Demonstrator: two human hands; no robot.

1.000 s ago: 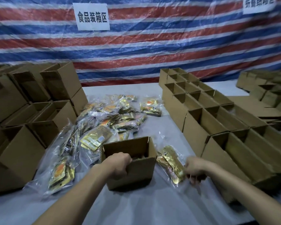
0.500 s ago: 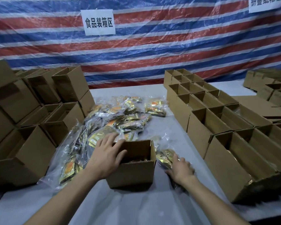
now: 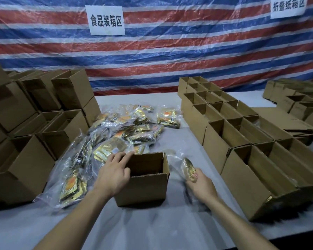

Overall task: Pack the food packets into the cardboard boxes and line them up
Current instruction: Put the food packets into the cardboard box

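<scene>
Centre: left hand point(image 3: 114, 175), fingers point(image 3: 118, 156) spread, touches the open corrugated box point(image 3: 143, 190). At its 3 o'clock, the right hand point(image 3: 201, 184) pinches a glossy gold packet point(image 3: 188, 166). White counter point(image 3: 152, 228); striped plastic tarpaulin point(image 3: 170, 60) at 12 o'clock.

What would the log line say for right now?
step: packing | left hand: rests on open cardboard box rim | right hand: holds gold food packet beside box | packet pile: behind box

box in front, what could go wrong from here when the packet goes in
The right hand pinches the packet by its near end, so its slack plastic may catch on the box rim. The left hand only rests on the box's left corner, so a bump might slide the box. It may also block part of the opening.
</scene>
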